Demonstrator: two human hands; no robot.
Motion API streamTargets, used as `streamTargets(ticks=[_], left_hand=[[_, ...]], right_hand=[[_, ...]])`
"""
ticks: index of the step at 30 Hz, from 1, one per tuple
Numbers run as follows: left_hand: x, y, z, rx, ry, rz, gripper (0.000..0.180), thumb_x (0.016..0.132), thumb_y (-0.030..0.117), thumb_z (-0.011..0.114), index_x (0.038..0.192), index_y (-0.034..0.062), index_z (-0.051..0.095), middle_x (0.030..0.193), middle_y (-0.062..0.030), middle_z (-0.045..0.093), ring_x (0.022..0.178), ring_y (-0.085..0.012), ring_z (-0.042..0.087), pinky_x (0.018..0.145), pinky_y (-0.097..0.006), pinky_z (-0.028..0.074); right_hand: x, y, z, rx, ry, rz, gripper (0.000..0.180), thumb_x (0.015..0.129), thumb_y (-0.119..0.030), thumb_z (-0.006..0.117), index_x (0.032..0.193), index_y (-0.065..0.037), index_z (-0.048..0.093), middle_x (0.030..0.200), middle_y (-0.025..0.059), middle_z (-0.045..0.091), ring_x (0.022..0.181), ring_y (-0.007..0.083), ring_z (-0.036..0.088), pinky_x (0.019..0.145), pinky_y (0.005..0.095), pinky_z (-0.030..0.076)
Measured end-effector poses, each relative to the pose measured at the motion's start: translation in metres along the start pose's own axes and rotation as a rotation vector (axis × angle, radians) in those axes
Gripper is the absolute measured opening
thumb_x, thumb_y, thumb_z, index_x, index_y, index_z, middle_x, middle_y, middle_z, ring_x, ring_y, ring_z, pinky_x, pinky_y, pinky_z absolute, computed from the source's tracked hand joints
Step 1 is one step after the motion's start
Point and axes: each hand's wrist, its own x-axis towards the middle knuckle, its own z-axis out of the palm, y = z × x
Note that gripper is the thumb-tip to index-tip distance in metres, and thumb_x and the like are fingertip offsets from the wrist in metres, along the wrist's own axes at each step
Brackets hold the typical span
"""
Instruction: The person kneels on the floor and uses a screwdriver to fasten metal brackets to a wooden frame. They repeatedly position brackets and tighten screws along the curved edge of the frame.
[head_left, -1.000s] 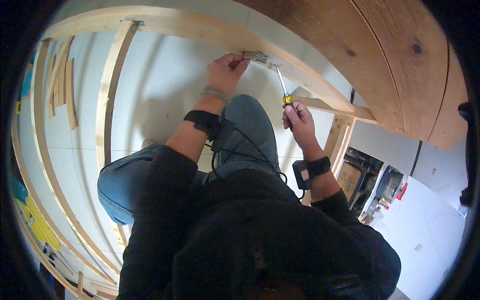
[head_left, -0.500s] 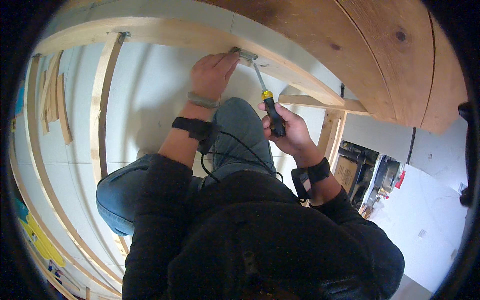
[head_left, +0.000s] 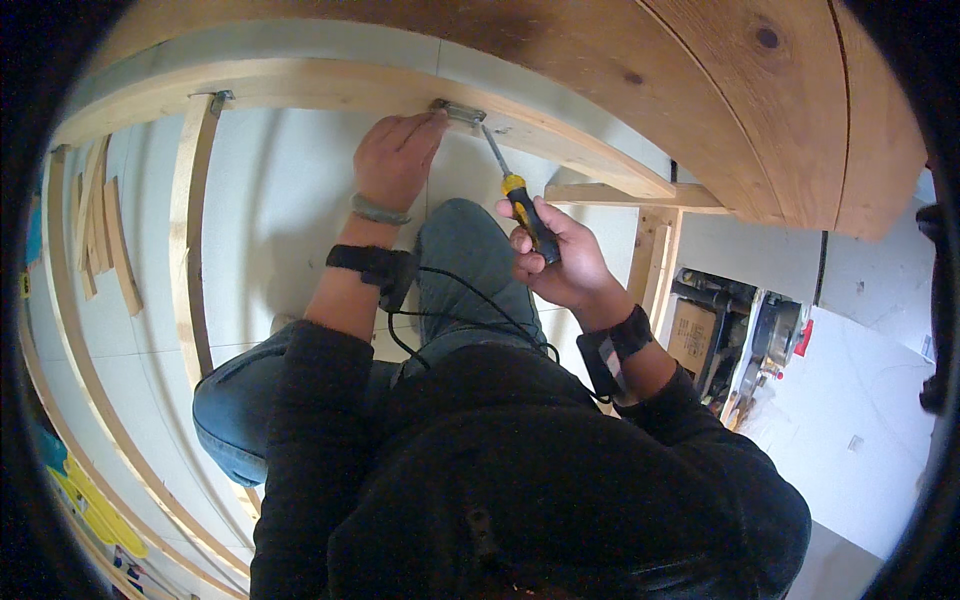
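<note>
Person kneeling on pale floor [head_left: 270, 210], seen from above, working at a pale wooden frame rail [head_left: 330, 92] that arcs across the top of the view. Left hand [head_left: 395, 155] at about 12 o'clock from the torso: fingers pressed together and extended, tips resting on the small grey metal bracket [head_left: 458, 109] where it sits on the rail's lower edge, apparently to pin it flat so it cannot turn or slide. Right hand [head_left: 550, 255] at roughly 1 o'clock, fingers curled tight around the black grip of a yellow-and-black-handled screwdriver [head_left: 520, 205]; the steel shaft angles up toward 11 o'clock, tip at the bracket's right end, just beside the left fingertips. Whether the tip sits in a screw head cannot be told. The slanted hold looks like a way to reach up under the rail while leaning weight along the shaft. Black wrist straps on both forearms, a black cable looping between them over the blue-jeaned knee [head_left: 465, 250]. A second grey bracket [head_left: 219, 99] at 10 o'clock joins a wooden upright [head_left: 190, 230] to the rail. Loose wooden slats [head_left: 105, 230] lie at 9 o'clock; dark power tools [head_left: 745, 340] at 3 o'clock.
</note>
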Motion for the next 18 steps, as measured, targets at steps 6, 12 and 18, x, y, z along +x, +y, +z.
streamTargets(ticks=[6,12,18], left_hand=[[0.000,0.000,0.000,-0.007,0.009,-0.015,0.020,0.071,0.013,0.068,0.091,0.0138,0.065,0.082,-0.0021,0.065,0.071,-0.0210,0.060,0.064,-0.032,0.050],[0.002,0.000,0.000,-0.041,0.016,-0.009,0.020,0.071,0.012,0.069,0.091,0.0129,0.064,0.081,-0.0033,0.065,0.070,-0.0206,0.060,0.064,-0.032,0.050],[0.001,0.001,-0.002,-0.057,-0.027,-0.053,0.018,0.075,0.014,0.067,0.093,0.0125,0.064,0.084,-0.0047,0.066,0.073,-0.0219,0.061,0.066,-0.033,0.051]], right_hand=[[0.007,0.001,0.002,-0.035,0.036,0.009,0.040,0.095,-0.039,0.037,0.116,-0.008,0.051,0.067,-0.0020,0.051,0.052,0.0072,0.040,0.054,0.0223,0.032],[0.007,-0.010,0.004,-0.057,0.056,0.036,0.040,0.095,-0.038,0.037,0.116,-0.006,0.051,0.067,-0.0014,0.050,0.050,0.0074,0.039,0.054,0.0215,0.033],[0.009,-0.011,-0.002,0.066,-0.019,0.053,0.041,0.095,-0.036,0.038,0.120,-0.005,0.048,0.065,-0.0046,0.047,0.048,0.0053,0.039,0.054,0.0211,0.033]])
